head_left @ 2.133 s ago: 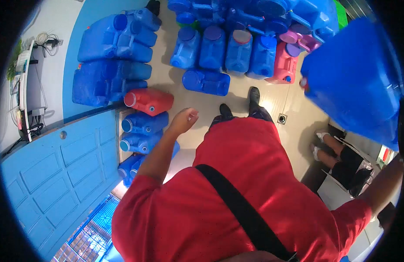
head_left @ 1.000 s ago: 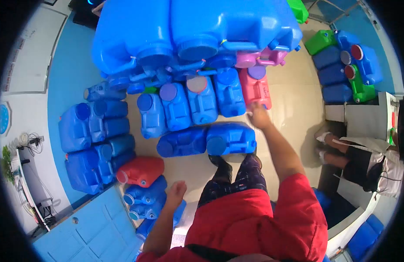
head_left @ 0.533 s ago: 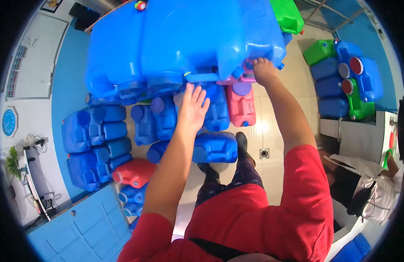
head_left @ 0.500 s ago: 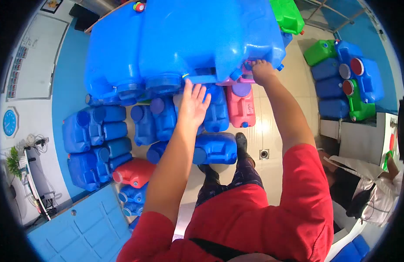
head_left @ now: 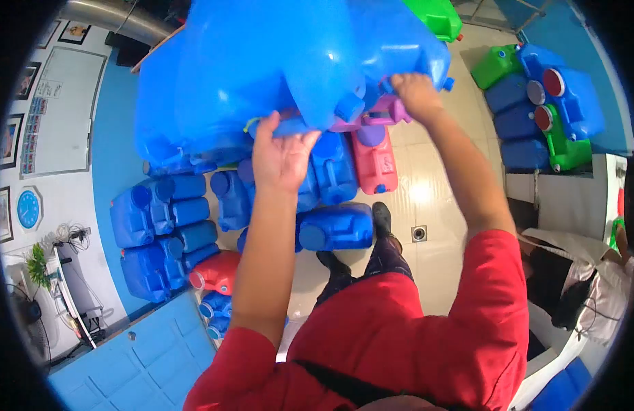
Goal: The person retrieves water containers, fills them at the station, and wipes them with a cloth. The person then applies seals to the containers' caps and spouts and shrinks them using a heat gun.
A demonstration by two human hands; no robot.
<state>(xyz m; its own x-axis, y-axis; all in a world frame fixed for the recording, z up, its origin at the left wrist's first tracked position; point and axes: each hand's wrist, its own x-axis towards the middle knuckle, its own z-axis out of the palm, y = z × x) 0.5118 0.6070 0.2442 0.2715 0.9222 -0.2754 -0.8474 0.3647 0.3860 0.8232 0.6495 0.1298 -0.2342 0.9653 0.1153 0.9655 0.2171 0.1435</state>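
A large blue water jug is tilted on the raised stack in front of me. My left hand is beneath its front edge, palm up, with the fingers curled round its blue handle. To the right is another blue water jug. My right hand is closed at its lower edge; the fingertips are partly hidden behind it. Just under that hand a pink jug shows in part. A small blue cap sits on the front of the tilted jug, between my hands.
Several blue jugs and a pink jug with a purple lid stand on the tiled floor below. More blue jugs are stacked at left, by a red jug. Green and blue jugs sit on a ledge at right. A floor drain is near my boots.
The large blue jug has tipped and shifted, its cap now lower between my hands. My left hand has gone from spread fingers to curled round the handle. My right hand stays nearly in place.
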